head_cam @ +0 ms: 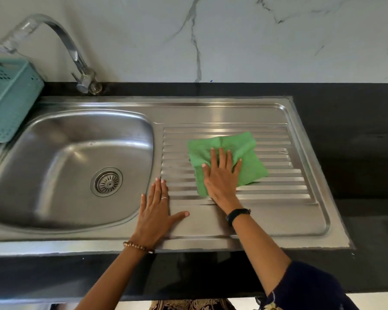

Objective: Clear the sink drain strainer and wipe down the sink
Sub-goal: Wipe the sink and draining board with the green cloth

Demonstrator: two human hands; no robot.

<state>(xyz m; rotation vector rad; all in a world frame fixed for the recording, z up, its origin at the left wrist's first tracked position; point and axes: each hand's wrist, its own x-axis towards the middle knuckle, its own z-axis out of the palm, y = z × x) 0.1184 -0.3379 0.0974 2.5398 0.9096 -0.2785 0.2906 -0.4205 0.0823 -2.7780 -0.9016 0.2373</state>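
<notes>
A stainless steel sink (54,166) has its basin on the left, and a round drain strainer (106,182) sits in the basin floor. To the right lies the ribbed drainboard (285,166). A green cloth (244,153) is spread on the ribs. My right hand (222,177) presses flat on the cloth, fingers extended. My left hand (157,211) rests flat on the steel between basin and drainboard, fingers apart, holding nothing.
A curved chrome tap (76,59) rises behind the basin, spout pointing left. A teal plastic basket (7,97) stands at the sink's left edge. Black countertop (356,142) surrounds the sink. A white marble wall (233,36) is behind.
</notes>
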